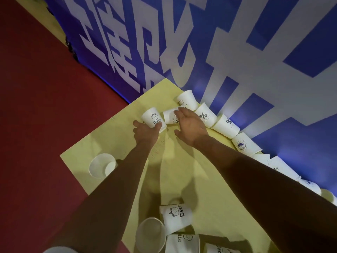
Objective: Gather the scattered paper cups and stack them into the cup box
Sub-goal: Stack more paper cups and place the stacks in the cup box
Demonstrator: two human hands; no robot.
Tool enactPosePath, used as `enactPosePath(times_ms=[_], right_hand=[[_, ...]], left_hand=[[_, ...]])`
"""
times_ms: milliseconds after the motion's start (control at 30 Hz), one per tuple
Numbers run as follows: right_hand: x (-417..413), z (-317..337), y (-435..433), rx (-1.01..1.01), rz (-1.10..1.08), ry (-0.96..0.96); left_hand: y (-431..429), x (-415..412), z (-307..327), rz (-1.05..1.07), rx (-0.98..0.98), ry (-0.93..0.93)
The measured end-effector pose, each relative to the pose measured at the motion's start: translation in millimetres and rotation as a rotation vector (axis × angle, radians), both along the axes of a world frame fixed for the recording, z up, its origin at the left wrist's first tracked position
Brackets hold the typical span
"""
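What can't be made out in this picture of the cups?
All in the head view.
Cup box: nowhere in sight.
Percent cup: print partly covered by the right hand.
Cups at the bottom edge: cut off by the frame.
Cup by the wall: partly hidden behind the right forearm, lettering incomplete.

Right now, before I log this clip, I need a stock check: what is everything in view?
Table: one, yellow, under the cups.
Held cup: one, white, Bear print, far left.
Reached cup: one, white, beside the held cup.
Row cups: about seven, white, along the banner.
Edge cup: one, white, table's left edge, mouth toward camera.
Near cups: four, white, near edge.
Banner: one, blue and white, behind the table.
Floor: red, left.
Left hand: one, grips the held cup.
Right hand: one, fingers straight, over the reached cup.
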State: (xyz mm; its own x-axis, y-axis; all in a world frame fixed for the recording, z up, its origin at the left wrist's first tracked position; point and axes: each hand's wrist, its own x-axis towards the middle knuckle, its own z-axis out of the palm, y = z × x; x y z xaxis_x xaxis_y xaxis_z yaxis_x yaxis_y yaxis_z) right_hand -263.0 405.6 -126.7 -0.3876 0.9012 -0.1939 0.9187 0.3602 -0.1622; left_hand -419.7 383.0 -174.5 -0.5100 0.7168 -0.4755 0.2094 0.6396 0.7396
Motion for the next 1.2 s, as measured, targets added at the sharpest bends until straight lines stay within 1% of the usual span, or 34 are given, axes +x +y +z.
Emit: enactPosePath(times_ms=[233,333,500,600,667,800,900,1033,1200], right_hand=[[-21,-12,33,0.051,0.088,-0.090],[-17,-17,39,0.045,0.103,-0.138],[-3,-17,28,0.070,0.058,-0.191],[7,-11,18,0.064,0.005,-0.177],[13,-3,10,0.057,-0.064,-0.108],[36,19,-19,0.007,-0.238,0.090],[64,36,-47,-0.035,-0.348,0.141],[104,66,-89,-0.024,-0.487,0.252],[167,95,-157,-0.022,-0.695,0.511]], left_hand=[[6,9,-11,0.051,0.120,-0.011],[5,10,-11,0.052,0.140,-0.059],[-1,8,-2,0.040,0.137,-0.132],[-8,6,4,-0.005,0.135,-0.149],[-15,7,10,-0.044,0.131,-0.153],[-32,17,31,-0.118,0.123,-0.172],[-48,34,50,-0.180,0.127,-0.206],[-71,67,76,-0.289,0.141,-0.262],[-112,118,105,-0.413,0.141,-0.329]])
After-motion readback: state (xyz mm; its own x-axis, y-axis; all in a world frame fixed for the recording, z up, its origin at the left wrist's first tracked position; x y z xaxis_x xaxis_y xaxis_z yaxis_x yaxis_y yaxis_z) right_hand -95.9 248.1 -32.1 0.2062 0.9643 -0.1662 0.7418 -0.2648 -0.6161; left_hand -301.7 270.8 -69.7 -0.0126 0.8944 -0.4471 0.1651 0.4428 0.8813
